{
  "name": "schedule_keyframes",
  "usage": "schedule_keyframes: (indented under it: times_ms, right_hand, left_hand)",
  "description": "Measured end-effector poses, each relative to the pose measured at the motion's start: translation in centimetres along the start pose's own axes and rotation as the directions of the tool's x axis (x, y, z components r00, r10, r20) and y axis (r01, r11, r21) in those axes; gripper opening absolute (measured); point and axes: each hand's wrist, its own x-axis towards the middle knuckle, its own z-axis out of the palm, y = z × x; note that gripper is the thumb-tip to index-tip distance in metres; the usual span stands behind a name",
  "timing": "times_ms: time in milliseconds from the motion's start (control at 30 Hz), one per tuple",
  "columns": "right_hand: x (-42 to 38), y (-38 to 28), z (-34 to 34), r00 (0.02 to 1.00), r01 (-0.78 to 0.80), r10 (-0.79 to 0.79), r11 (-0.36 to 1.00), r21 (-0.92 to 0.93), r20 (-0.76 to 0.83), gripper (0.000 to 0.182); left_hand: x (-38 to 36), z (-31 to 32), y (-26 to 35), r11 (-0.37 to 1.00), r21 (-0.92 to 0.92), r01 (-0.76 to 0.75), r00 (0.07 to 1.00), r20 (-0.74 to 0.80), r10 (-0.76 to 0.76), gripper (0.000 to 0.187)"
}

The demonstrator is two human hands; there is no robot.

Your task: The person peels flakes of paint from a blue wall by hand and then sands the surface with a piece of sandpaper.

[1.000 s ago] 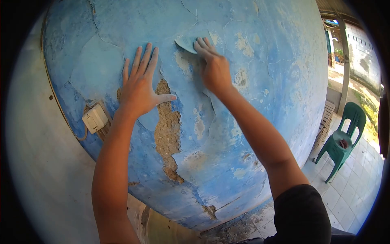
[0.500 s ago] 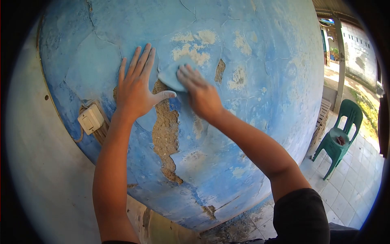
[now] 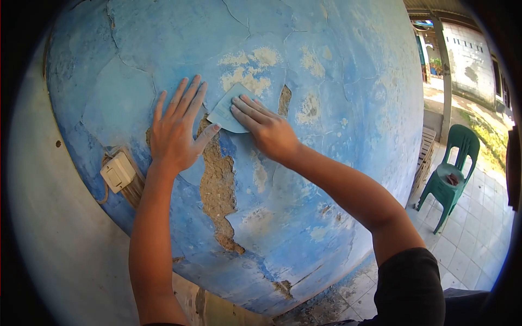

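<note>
Now lower, sheet [image 3: 223,112], beneath right hand [image 3: 267,130]

- Seemingly a home's porch, the far right being glary
- Peeling blue wall [image 3: 277,209], light switch [image 3: 117,171] at left
- Green chair [image 3: 441,190] on tiled floor [image 3: 462,244] at right

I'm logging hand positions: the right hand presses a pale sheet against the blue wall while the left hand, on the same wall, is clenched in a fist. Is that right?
Not quite. The left hand isn't clenched: the head view shows it spread open on the blue wall. The right hand does press the pale sheet there.
</note>
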Motion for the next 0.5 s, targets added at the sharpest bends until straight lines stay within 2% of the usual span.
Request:
schedule_keyframes:
  times_ms: [33, 100, 133, 200, 233, 300, 333, 400, 433, 500]
  right_hand:
    - [-0.2, 1.1, -0.6, 1.000, 0.002, -0.002, 1.000, -0.003, -0.001, 0.053]
    - [1.8, 4.5, -0.9, 0.997, 0.073, -0.068, 0.968, -0.241, 0.028, 0.053]
    - [3.6, 5.8, -0.9, 0.990, -0.140, 0.143, 0.980, -0.140, 0.013, 0.049]
    - [7.4, 9.1, -1.9, 0.947, -0.274, 0.250, 0.956, -0.103, -0.204, 0.044]
    - [7.2, 8.9, -1.0, 0.947, -0.276, 0.252, 0.956, -0.103, -0.198, 0.044]
    - [7.1, 7.4, 1.4, 0.916, -0.257, 0.202, 0.959, -0.121, -0.347, 0.045]
    - [5.4, 4.1, 1.0, 0.943, -0.253, 0.235, 0.966, -0.051, -0.235, 0.046]
    - [1.5, 1.4, 0.3, 0.999, -0.020, 0.019, 0.999, -0.031, -0.032, 0.051]
    - [1.2, 2.3, -0.4, 1.000, -0.008, 0.008, 1.000, -0.029, -0.024, 0.051]
    - [1.1, 5.3, -2.3, 0.994, 0.046, -0.037, 0.996, -0.080, 0.106, 0.055]
  left_hand:
    - [0.0, 0.0, 0.0, 1.000, 0.006, -0.004, 1.000, 0.000, 0.004, 0.083]
    - [0.0, 0.3, 0.0, 0.999, 0.046, -0.011, 1.000, -0.023, 0.012, 0.082]
    - [-0.1, 0.4, 0.1, 0.997, 0.075, -0.013, 0.999, -0.033, 0.015, 0.082]
    - [-0.1, 0.4, 0.1, 0.997, 0.074, -0.012, 0.999, -0.032, 0.015, 0.081]
    - [0.0, 0.3, 0.1, 0.997, 0.075, -0.011, 0.999, -0.038, 0.014, 0.080]
    - [0.1, 0.2, 0.0, 0.999, 0.033, 0.001, 0.999, -0.033, 0.000, 0.080]
    - [0.0, 0.3, 0.2, 1.000, -0.003, 0.015, 0.999, -0.039, -0.015, 0.080]
    - [0.2, 0.4, 0.2, 0.999, -0.025, 0.025, 0.999, -0.046, -0.026, 0.080]
    - [0.1, 0.3, 0.3, 0.999, -0.034, 0.025, 0.998, -0.049, -0.026, 0.080]
    - [0.0, 0.3, 0.5, 0.999, -0.041, 0.024, 0.999, -0.046, -0.025, 0.080]
